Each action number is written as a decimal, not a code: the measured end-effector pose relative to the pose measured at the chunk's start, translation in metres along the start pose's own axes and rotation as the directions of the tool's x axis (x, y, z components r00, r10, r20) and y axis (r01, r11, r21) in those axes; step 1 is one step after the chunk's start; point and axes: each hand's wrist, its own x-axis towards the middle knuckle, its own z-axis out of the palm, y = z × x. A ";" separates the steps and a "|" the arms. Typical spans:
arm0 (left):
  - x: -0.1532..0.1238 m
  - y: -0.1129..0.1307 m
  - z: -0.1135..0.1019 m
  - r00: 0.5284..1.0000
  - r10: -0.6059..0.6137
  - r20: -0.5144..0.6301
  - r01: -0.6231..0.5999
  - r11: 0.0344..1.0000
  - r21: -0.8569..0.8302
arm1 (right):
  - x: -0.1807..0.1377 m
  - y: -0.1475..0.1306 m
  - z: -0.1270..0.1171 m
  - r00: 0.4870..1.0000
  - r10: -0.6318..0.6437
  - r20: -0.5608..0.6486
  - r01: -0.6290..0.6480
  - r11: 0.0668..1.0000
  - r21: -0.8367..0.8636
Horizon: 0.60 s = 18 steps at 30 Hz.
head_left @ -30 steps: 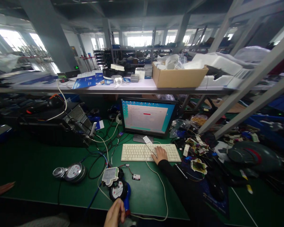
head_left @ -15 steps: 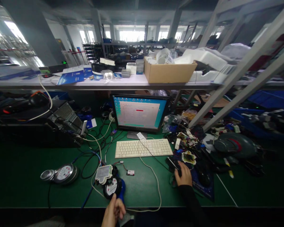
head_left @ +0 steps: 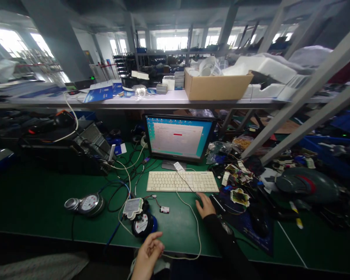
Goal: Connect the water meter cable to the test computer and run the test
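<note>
My left hand (head_left: 150, 251) is at the front edge of the bench, its fingers loosely curled and apart, holding nothing I can see. Just beyond it sits a round water meter (head_left: 141, 224) with a white dial and blue body. A pale module with a grey panel (head_left: 133, 207) lies against that meter, its thin wires leading to a small white battery (head_left: 164, 210). My right hand (head_left: 205, 205) reaches palm down, fingers stretched, below the right end of the white keyboard (head_left: 182, 181). A black object with a shiny edge (head_left: 218, 203) lies right beside it.
A monitor (head_left: 179, 138) stands behind the keyboard. Another meter (head_left: 89, 204) lies at left beside cables. At right are a mouse (head_left: 258, 222) on a dark blue mat, loose circuit parts (head_left: 239, 197) and a grey-green power tool (head_left: 307, 184). A shelf carries a cardboard box (head_left: 218, 88).
My right hand has let go of the black object and moved left, toward the keyboard. My left hand has drawn slightly away from the meter's dial. The view has shifted a little left.
</note>
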 end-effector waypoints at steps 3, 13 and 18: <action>-0.001 -0.005 -0.008 1.000 -0.023 0.019 0.024 0.998 -0.052 | 0.048 -0.040 0.029 0.989 -0.079 0.125 0.077 0.997 0.021; -0.025 -0.011 -0.041 0.959 -0.011 -0.282 -0.040 0.983 -0.178 | 0.141 -0.191 0.122 0.786 -0.334 0.520 0.330 0.938 0.103; -0.036 -0.015 -0.071 0.918 -0.070 -0.391 -0.037 0.965 -0.260 | 0.155 -0.225 0.171 0.737 -0.257 0.625 0.290 0.956 0.050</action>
